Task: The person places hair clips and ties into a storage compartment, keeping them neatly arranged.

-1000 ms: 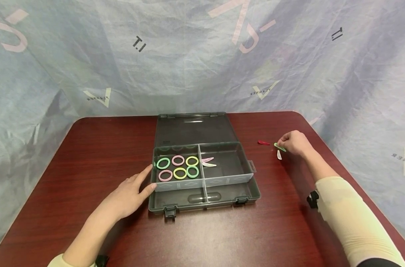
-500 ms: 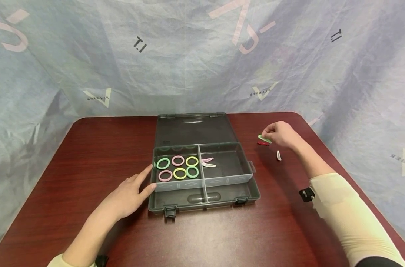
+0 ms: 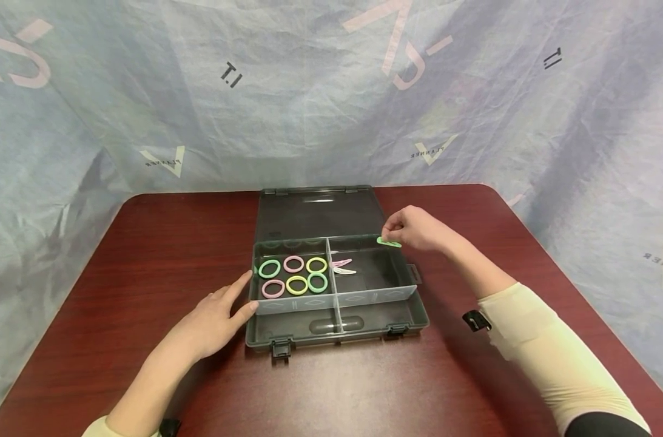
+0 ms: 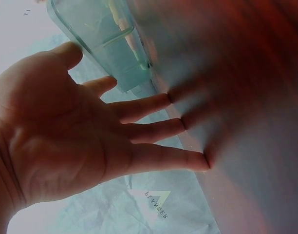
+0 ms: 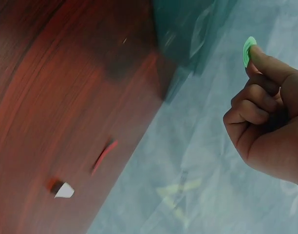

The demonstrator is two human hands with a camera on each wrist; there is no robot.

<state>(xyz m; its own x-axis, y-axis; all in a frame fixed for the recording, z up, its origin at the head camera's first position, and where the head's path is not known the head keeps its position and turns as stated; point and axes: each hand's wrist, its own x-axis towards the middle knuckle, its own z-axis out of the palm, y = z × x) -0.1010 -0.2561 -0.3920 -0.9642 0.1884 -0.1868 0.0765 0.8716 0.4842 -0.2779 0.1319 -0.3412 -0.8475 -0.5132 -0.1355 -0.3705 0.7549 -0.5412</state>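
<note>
My right hand [image 3: 421, 229] pinches a green snap hair clip [image 3: 389, 243] between thumb and fingertips, over the back right corner of the clear grey divided box [image 3: 339, 340]. In the right wrist view the same green clip [image 5: 248, 51] sticks out past the thumb. Fingers spread, my left hand [image 3: 213, 321] rests at the box's left side, its fingertips by the wall. Pink and green hair ties [image 3: 269, 269] and yellow hair ties [image 3: 316, 265] lie in the left compartment. A pink clip [image 3: 341, 263] and a white clip [image 3: 344, 272] lie in the right compartment, near the divider.
The box's lid [image 3: 317, 212] lies folded back behind it. On the table, a red clip [image 5: 104, 157] and a white clip [image 5: 65, 190] show in the right wrist view; the right arm hides them in the head view. A printed curtain [image 3: 309, 121] hangs behind.
My right hand has lifted the green clip off the table at the right and carried it left, past the red clip, to above the box. The left hand stays at the box's side.
</note>
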